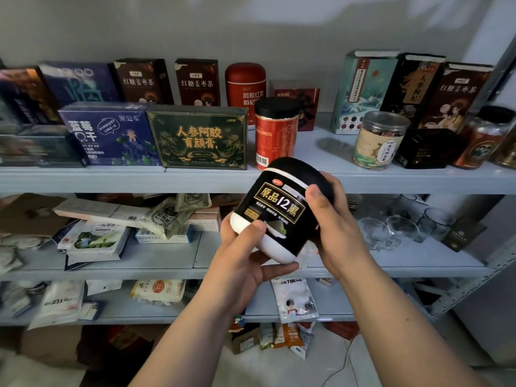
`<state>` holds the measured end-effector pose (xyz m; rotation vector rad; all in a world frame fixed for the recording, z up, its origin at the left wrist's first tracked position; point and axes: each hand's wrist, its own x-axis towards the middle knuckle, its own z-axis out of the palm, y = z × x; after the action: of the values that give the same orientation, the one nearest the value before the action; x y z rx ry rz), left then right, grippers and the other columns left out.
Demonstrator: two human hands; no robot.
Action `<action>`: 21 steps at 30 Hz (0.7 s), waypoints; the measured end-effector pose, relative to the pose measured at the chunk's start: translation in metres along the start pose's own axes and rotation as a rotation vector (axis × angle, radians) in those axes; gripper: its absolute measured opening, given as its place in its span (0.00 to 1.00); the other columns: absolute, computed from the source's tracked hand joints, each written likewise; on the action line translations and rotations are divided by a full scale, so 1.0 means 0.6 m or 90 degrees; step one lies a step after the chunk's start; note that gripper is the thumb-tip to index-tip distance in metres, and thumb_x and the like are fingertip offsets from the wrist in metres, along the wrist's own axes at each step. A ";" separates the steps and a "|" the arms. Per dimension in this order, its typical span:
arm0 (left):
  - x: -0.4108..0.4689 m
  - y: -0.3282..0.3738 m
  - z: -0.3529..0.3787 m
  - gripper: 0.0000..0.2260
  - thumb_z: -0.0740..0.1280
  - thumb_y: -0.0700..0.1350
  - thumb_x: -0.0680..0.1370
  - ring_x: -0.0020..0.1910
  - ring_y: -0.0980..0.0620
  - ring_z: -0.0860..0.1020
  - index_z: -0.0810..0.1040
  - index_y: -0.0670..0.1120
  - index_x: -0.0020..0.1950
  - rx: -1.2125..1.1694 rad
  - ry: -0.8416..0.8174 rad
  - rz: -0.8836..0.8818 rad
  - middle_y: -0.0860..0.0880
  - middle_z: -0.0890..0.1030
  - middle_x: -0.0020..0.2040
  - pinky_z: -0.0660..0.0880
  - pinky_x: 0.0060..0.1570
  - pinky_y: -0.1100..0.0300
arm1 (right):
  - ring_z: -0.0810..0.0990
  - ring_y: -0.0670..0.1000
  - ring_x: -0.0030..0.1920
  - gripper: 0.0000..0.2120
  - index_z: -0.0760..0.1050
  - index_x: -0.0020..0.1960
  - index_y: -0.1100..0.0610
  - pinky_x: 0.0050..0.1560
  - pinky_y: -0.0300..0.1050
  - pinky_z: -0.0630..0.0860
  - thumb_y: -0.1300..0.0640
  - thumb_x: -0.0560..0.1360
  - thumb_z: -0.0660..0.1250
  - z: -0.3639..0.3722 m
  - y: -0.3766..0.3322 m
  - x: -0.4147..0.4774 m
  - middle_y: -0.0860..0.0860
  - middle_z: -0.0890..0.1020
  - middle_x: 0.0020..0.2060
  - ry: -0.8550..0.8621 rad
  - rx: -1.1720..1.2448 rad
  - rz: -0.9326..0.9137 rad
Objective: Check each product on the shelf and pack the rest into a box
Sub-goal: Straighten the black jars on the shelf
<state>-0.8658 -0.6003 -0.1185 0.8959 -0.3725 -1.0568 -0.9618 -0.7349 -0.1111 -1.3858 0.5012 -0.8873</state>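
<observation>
I hold a black jar [282, 208] with a white base, a black lid and gold lettering, tilted in front of the grey metal shelf [195, 178]. My left hand [245, 261] grips its white bottom from below, thumb on the front. My right hand [332, 219] grips its upper right side, thumb on the label. On the top shelf stand a red jar with a black lid [275, 132], a green box with gold lettering [198, 135], a blue box [107, 134], a red canister [245, 83] and several dark tea boxes [142, 81].
A clear jar [378, 141], a small black box [424, 148] and tall boxes [363, 90] fill the top shelf's right end. Pouches and flat packets [95, 238] litter the lower shelves, with glass cups [391, 227] at the right. A cardboard box [50, 344] sits on the floor.
</observation>
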 end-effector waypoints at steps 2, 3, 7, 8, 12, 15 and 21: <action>-0.003 0.000 -0.002 0.34 0.72 0.59 0.70 0.59 0.30 0.81 0.69 0.47 0.72 -0.032 -0.022 -0.054 0.36 0.80 0.65 0.84 0.38 0.49 | 0.83 0.52 0.62 0.22 0.77 0.61 0.33 0.65 0.67 0.77 0.27 0.71 0.65 -0.006 -0.001 0.004 0.46 0.84 0.59 -0.009 -0.052 -0.002; -0.005 0.002 -0.004 0.34 0.68 0.63 0.72 0.59 0.27 0.80 0.71 0.46 0.72 -0.052 -0.045 -0.085 0.34 0.80 0.65 0.84 0.37 0.51 | 0.81 0.51 0.63 0.23 0.77 0.63 0.33 0.66 0.67 0.75 0.26 0.73 0.61 -0.008 -0.002 0.006 0.45 0.84 0.61 -0.010 -0.070 -0.002; -0.009 0.013 -0.009 0.36 0.57 0.71 0.74 0.56 0.27 0.82 0.74 0.46 0.69 -0.097 -0.105 -0.154 0.35 0.82 0.62 0.82 0.30 0.60 | 0.80 0.51 0.65 0.21 0.79 0.64 0.34 0.67 0.66 0.75 0.30 0.77 0.59 -0.012 -0.009 0.008 0.46 0.82 0.63 0.009 -0.081 -0.012; -0.009 0.013 -0.011 0.37 0.56 0.71 0.72 0.52 0.29 0.83 0.75 0.45 0.68 -0.102 -0.109 -0.163 0.35 0.82 0.62 0.80 0.25 0.63 | 0.81 0.51 0.64 0.18 0.80 0.63 0.35 0.67 0.66 0.76 0.33 0.78 0.59 -0.012 -0.010 0.008 0.46 0.83 0.62 0.011 -0.075 -0.018; -0.004 0.012 -0.022 0.42 0.55 0.74 0.69 0.40 0.36 0.86 0.76 0.43 0.68 -0.107 -0.102 -0.192 0.34 0.82 0.62 0.69 0.15 0.68 | 0.81 0.51 0.66 0.18 0.81 0.65 0.38 0.69 0.64 0.75 0.37 0.78 0.64 -0.008 -0.016 0.000 0.47 0.83 0.64 0.028 -0.065 -0.039; -0.001 0.008 -0.030 0.44 0.56 0.74 0.69 0.39 0.36 0.86 0.77 0.42 0.69 -0.125 -0.131 -0.197 0.32 0.80 0.64 0.69 0.15 0.68 | 0.82 0.51 0.64 0.14 0.83 0.62 0.37 0.66 0.62 0.78 0.44 0.78 0.66 -0.006 -0.017 -0.002 0.47 0.83 0.64 0.029 -0.033 -0.033; 0.006 -0.003 -0.040 0.35 0.66 0.67 0.71 0.57 0.29 0.82 0.81 0.43 0.67 -0.143 -0.174 -0.201 0.32 0.76 0.69 0.84 0.32 0.56 | 0.80 0.54 0.65 0.18 0.82 0.63 0.40 0.67 0.65 0.76 0.40 0.75 0.68 -0.011 -0.014 -0.018 0.57 0.77 0.67 0.005 -0.045 -0.080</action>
<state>-0.8493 -0.5931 -0.1349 0.6211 -0.3366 -1.4887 -0.9755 -0.7301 -0.1062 -1.4914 0.4581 -0.9846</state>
